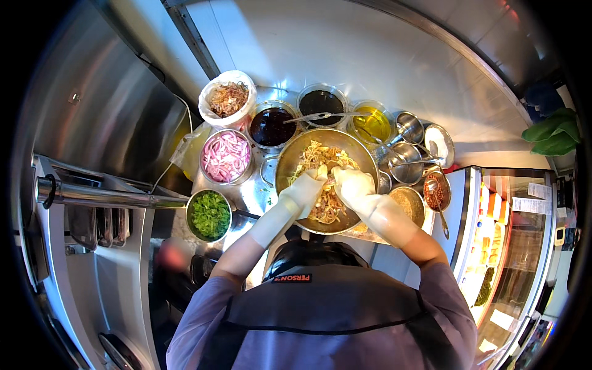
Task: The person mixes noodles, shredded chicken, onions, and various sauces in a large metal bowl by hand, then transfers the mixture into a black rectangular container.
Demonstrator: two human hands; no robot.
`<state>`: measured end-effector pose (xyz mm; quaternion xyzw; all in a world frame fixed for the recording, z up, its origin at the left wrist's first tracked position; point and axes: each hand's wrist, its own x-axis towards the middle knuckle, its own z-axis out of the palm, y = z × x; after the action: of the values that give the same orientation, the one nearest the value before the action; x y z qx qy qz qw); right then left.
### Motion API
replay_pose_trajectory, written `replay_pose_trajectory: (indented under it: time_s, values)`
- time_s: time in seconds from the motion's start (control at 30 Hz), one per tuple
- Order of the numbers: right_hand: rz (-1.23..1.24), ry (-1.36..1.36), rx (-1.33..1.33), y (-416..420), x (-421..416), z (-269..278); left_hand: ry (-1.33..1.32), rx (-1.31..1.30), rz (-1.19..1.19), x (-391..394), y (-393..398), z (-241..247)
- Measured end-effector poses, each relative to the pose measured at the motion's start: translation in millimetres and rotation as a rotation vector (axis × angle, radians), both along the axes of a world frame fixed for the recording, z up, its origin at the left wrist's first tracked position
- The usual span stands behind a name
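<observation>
A wide metal bowl [282,162] stands before me with a brown, oily mix of shredded food [323,152] inside. Both my hands wear pale, translucent gloves and reach down into it. My left hand [306,188] is at the bowl's left middle, its fingers bent around some of the strands. Beside it, my right hand [355,186] is curled, with its fingertips turned inward and mostly hidden. Strands show in the narrow gap between the two hands. More of the mix lies beyond and below them.
Left of the bowl are sliced red onions [225,156], chopped green herbs [208,216] and a lined tub of fried shreds [227,99]. Behind stand dark sauces [273,127] [322,104] and yellow oil [371,124]. Metal cups [404,162], red flakes [434,192] and a lit display case [499,245] are right.
</observation>
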<state>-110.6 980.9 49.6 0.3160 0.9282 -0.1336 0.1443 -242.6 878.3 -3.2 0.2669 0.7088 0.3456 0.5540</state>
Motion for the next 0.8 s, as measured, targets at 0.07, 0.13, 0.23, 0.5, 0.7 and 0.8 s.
replay_pose_trajectory:
  time_s: [0.07, 0.13, 0.23, 0.5, 0.7, 0.8]
  values:
    - [-0.093, -0.002, -0.027, -3.5, -4.9, -6.5, 0.090, 0.003, -0.008, -1.5, -6.6, 35.0]
    - [-0.195, -0.012, -0.065, -2.6, -12.4, -22.8, 0.141, 0.040, -0.002, -3.1, -5.2, 7.1]
    - [-0.271, 0.063, -0.118, -4.5, -15.8, -47.5, 0.296, 0.143, 0.009, -4.4, -6.8, 20.8]
    - [-0.537, 0.130, -0.781, -1.5, -3.0, -27.6, 0.410, 0.407, -0.051, -5.7, -7.3, -29.8]
    - [-0.535, 0.264, -1.243, 21.9, 26.4, -52.3, 0.572, 0.527, -0.035, -0.5, -9.5, -44.8]
    - [-0.592, 0.561, -1.547, 15.6, 16.3, -14.5, 0.520, 0.452, -0.019, -6.3, -4.6, -39.5]
